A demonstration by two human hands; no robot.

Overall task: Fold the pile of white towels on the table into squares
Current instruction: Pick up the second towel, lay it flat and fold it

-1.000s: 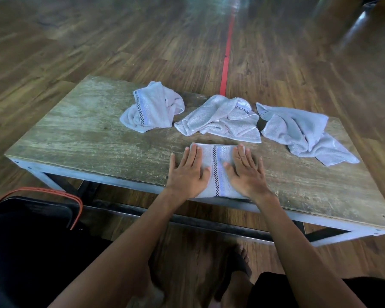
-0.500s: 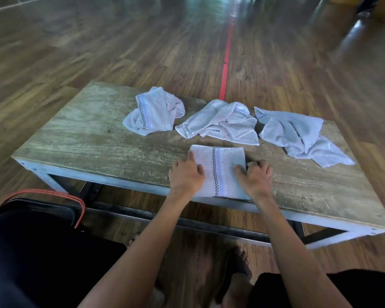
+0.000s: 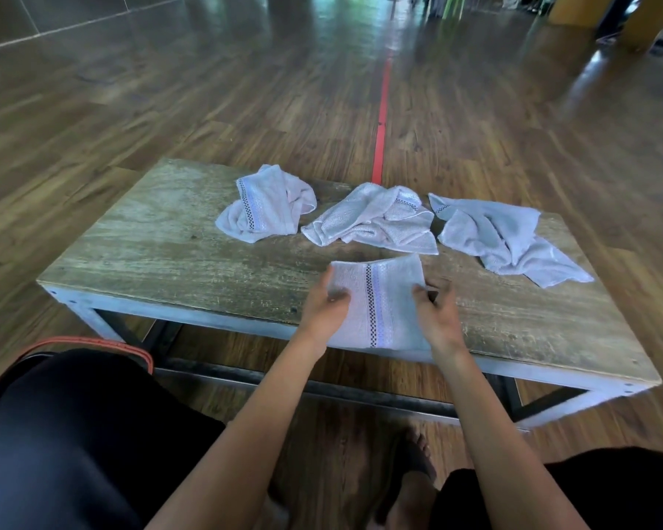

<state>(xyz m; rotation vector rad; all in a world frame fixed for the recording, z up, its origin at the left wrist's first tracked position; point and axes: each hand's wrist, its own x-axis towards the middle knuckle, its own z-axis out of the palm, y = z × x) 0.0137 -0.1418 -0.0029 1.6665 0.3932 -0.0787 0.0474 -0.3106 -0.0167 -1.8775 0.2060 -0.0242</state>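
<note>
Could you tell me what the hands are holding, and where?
The folded towel: the left hand grips its left edge, the right hand its right edge.

The lone head-worn camera looked forward and down, close above the wooden table [image 3: 161, 258], facing twelve o'clock along the red floor line [image 3: 383, 109].

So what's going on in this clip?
A seated person is folding white towels. The left hand and right hand grip the side edges of a folded towel at the near edge of the wooden table. Three more lie crumpled along the far side, not yet folded: the left towel, middle towel and right towel.
</note>
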